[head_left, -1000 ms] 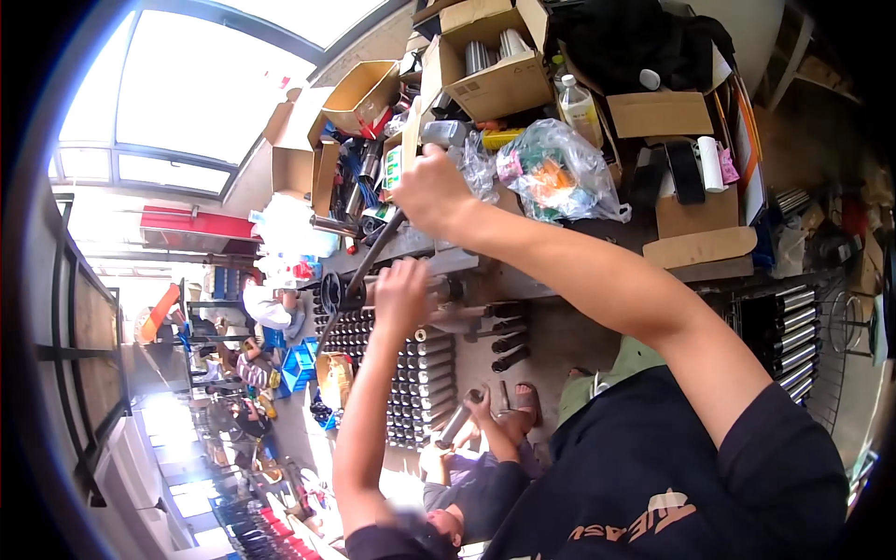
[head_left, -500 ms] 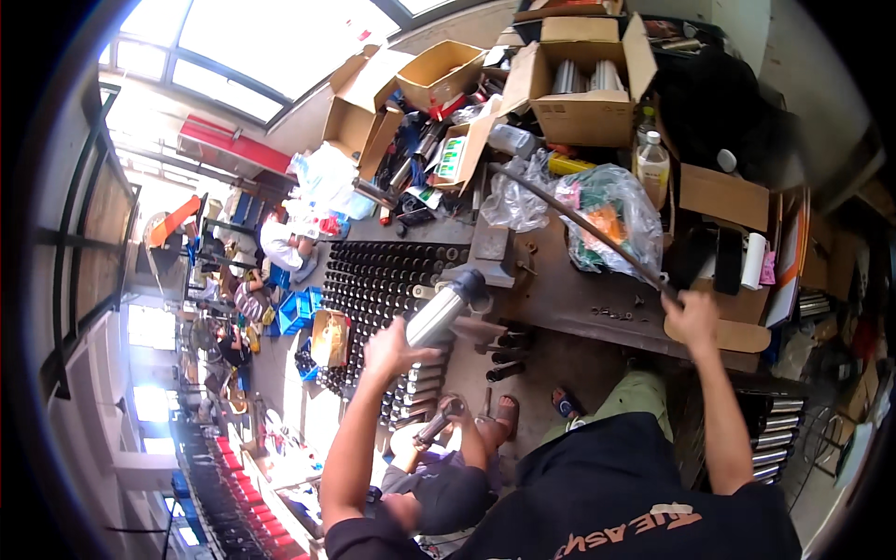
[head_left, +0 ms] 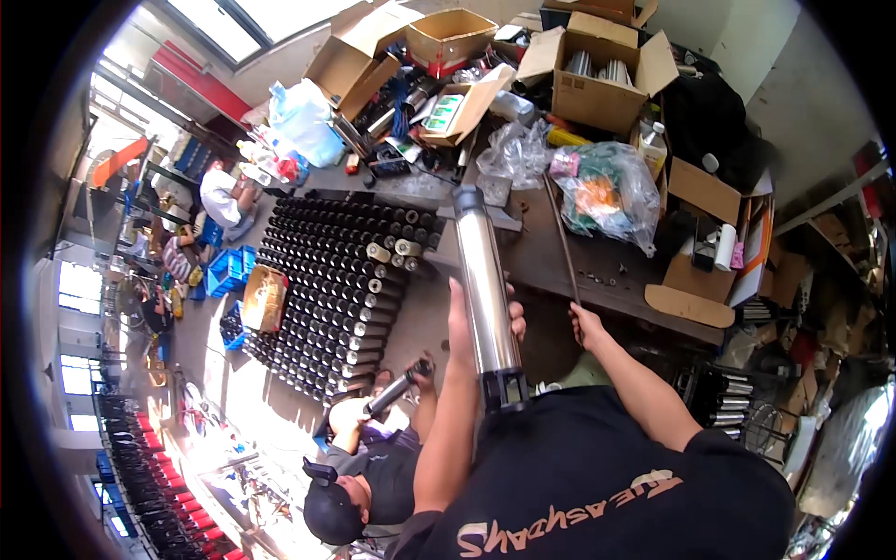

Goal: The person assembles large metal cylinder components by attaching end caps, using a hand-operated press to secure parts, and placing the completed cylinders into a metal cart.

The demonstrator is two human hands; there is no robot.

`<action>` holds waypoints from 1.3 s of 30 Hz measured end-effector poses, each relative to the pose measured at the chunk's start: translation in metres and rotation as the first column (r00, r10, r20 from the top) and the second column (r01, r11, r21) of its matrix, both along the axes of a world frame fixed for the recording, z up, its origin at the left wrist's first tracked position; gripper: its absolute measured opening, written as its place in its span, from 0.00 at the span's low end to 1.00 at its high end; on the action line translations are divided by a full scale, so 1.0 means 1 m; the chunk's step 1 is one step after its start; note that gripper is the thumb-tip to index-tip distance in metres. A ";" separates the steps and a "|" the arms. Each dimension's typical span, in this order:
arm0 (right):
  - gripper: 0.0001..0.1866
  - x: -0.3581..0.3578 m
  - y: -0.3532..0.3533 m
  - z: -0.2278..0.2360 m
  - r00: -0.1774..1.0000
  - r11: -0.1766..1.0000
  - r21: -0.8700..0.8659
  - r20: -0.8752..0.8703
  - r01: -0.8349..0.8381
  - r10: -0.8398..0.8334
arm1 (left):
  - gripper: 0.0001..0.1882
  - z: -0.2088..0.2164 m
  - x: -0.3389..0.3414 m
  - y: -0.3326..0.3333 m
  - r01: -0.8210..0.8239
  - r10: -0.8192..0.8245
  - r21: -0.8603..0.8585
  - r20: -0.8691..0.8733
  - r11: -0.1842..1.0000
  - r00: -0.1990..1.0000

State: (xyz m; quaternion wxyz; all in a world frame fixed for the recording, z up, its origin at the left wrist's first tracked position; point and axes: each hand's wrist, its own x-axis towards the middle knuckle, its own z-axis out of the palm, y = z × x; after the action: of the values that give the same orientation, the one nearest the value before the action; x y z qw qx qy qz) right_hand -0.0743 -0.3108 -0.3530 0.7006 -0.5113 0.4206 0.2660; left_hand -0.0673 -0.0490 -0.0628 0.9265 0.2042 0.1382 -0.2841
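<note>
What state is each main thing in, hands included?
Left hand: closed around silver cylinder
Right hand: closed on dark rod
Silver cylinder: held
Dark rod: held near one end
Cardboard box: open, metal tubes inside
Clear bag: filled
Bottle: capped

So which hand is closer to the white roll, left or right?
Right. The right hand, on the rod, is left of the white roll; the left hand, around the silver tube, is farther left.

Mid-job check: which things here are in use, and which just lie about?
In use:
silver cylinder, in the left hand
thin dark rod, in the right hand

Apparently lying about:
filled plastic bag
white roll
capped bottle
cardboard box
</note>
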 end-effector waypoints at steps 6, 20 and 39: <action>0.20 -0.009 0.016 -0.001 0.995 0.996 0.063 -0.082 0.056 -0.051 | 0.43 0.035 0.011 0.000 -0.088 0.068 0.245 0.090 0.965 0.994; 0.35 -0.032 -0.059 0.002 0.992 0.990 -0.058 -0.004 -0.130 0.130 | 0.44 0.053 0.023 -0.004 -0.369 0.246 0.168 0.494 0.914 0.834; 0.25 -0.075 -0.136 -0.012 0.980 0.948 -0.261 0.030 -0.181 0.196 | 0.44 0.044 0.035 -0.032 -0.123 0.135 -0.056 0.357 0.991 0.924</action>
State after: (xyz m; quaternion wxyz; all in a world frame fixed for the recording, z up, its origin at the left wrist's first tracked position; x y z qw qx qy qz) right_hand -0.1493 -0.4470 -0.3653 0.6113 -0.6427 0.3810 0.2608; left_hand -0.0324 -0.0812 -0.0189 0.9561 0.2280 -0.0252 -0.1825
